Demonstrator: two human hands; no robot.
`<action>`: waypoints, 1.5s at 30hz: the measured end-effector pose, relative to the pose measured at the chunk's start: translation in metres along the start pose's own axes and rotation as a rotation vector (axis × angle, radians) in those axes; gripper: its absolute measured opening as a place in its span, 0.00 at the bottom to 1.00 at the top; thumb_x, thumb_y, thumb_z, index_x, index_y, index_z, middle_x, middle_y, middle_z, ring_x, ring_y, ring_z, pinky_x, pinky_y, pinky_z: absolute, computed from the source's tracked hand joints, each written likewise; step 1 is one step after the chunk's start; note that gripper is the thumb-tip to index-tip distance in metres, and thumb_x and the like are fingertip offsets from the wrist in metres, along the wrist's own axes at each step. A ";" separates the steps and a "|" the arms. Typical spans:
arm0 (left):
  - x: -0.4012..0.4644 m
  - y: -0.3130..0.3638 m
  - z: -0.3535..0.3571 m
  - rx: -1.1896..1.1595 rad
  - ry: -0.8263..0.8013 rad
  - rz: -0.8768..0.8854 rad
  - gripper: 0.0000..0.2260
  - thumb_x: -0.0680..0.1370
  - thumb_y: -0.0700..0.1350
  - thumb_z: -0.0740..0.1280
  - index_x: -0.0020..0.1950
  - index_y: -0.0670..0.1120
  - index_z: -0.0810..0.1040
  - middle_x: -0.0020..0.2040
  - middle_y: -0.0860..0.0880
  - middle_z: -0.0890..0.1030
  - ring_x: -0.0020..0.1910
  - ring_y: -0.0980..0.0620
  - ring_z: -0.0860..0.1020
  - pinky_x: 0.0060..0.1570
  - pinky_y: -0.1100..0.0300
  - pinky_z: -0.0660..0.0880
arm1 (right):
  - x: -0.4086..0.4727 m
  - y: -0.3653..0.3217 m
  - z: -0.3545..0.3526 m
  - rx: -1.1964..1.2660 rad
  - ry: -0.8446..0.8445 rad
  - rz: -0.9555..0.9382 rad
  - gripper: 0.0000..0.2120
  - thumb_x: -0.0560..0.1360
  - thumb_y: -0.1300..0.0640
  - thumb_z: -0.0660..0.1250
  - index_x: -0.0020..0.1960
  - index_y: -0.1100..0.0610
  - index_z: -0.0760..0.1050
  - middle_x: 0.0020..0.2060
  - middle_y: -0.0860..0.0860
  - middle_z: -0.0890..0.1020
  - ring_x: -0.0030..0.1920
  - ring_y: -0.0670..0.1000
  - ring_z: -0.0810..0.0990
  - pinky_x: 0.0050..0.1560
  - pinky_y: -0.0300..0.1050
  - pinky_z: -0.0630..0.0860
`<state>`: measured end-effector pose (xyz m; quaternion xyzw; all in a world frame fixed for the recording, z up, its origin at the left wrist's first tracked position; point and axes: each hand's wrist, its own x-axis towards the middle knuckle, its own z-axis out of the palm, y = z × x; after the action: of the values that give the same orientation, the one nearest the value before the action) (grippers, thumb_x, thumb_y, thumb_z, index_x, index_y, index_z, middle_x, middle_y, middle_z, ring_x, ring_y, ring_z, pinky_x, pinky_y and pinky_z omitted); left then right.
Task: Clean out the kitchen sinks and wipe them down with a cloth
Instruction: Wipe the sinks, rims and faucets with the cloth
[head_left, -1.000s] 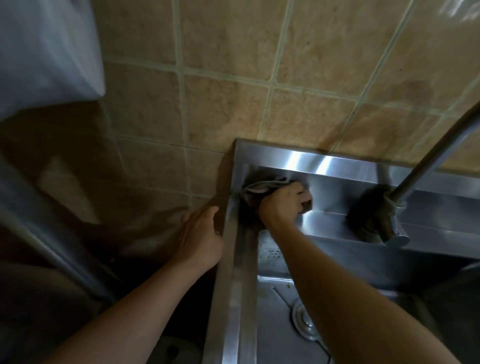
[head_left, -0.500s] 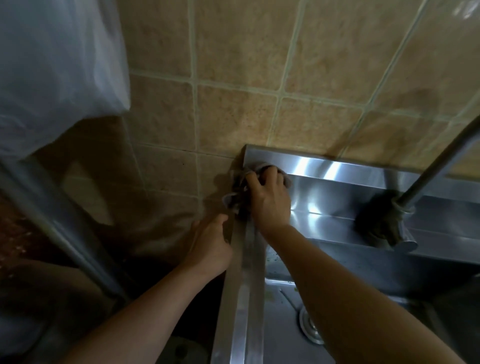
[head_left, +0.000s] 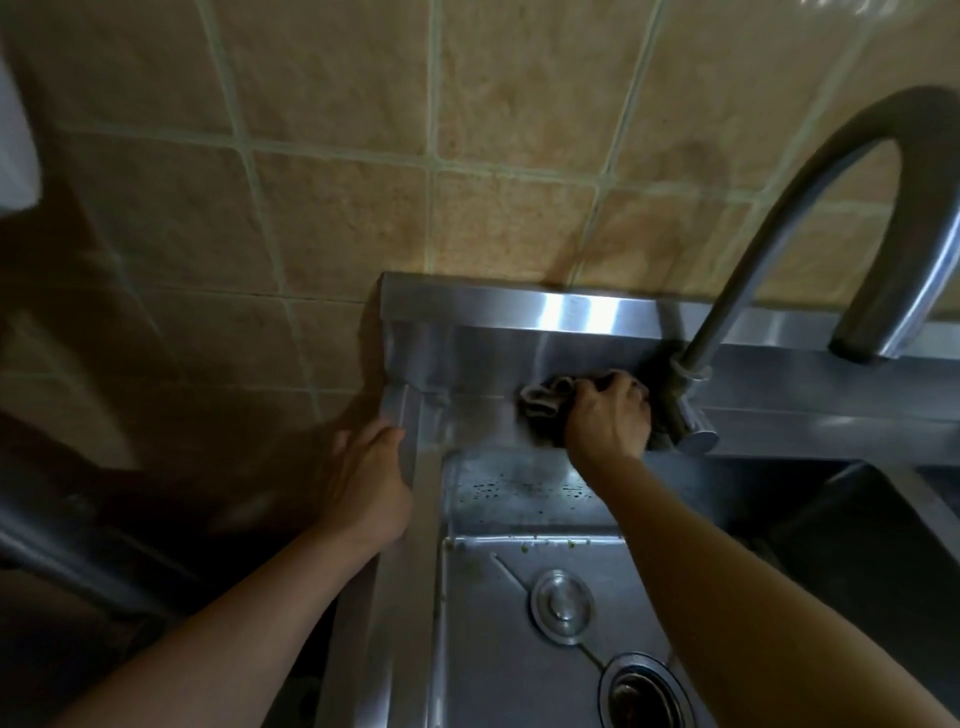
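A: We've swung the right hand (head_left: 608, 415) along the ledge. Half a second ago it was rubbing the sink's (head_left: 410, 467) far left corner; now it's up against the tap (head_left: 691, 415) base.

B: And the cloth (head_left: 543, 408) came with it. Fingers curled tight around the bundle, pressing it onto the back ledge just left of the tap.

A: Which way does the cloth lie?

B: Crumpled, dark grey, bunched into a lump. Its loose end pokes left from the fist, running roughly along the ledge.

A: Our left hand (head_left: 369, 478) sits a little further up the left rim than before, thumb over the edge; we can't tell how the other fingers lie.

B: Brushed steel everywhere, square basin, round drain (head_left: 641, 693), a round plug (head_left: 562, 605) beside it. Green flecks along the basin's back edge. Beige tiles (head_left: 519, 130) behind, pale grout.
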<state>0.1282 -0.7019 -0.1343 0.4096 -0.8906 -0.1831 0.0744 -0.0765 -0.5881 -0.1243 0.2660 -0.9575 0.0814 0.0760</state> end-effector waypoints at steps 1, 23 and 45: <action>-0.001 0.000 0.000 0.003 0.005 0.006 0.26 0.74 0.35 0.61 0.72 0.47 0.66 0.73 0.52 0.63 0.68 0.46 0.62 0.65 0.61 0.60 | 0.003 0.007 -0.004 0.012 -0.023 0.070 0.18 0.82 0.57 0.51 0.66 0.66 0.69 0.64 0.64 0.69 0.64 0.64 0.69 0.64 0.54 0.65; -0.009 -0.022 0.004 -0.198 -0.080 0.020 0.25 0.80 0.43 0.57 0.76 0.55 0.56 0.77 0.58 0.54 0.74 0.54 0.56 0.72 0.55 0.55 | -0.041 -0.101 0.034 0.168 -0.143 -0.516 0.23 0.77 0.48 0.56 0.72 0.49 0.65 0.71 0.53 0.66 0.69 0.59 0.61 0.65 0.53 0.60; -0.093 0.000 0.010 0.013 0.112 -0.013 0.22 0.78 0.37 0.60 0.73 0.44 0.67 0.74 0.48 0.66 0.70 0.46 0.67 0.66 0.47 0.64 | -0.141 -0.076 0.033 1.673 -0.623 0.369 0.19 0.81 0.64 0.56 0.71 0.55 0.65 0.64 0.56 0.74 0.56 0.49 0.76 0.55 0.36 0.73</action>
<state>0.1854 -0.6289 -0.1419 0.4255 -0.8835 -0.1547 0.1204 0.0788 -0.5890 -0.1738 0.0867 -0.5907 0.6848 -0.4179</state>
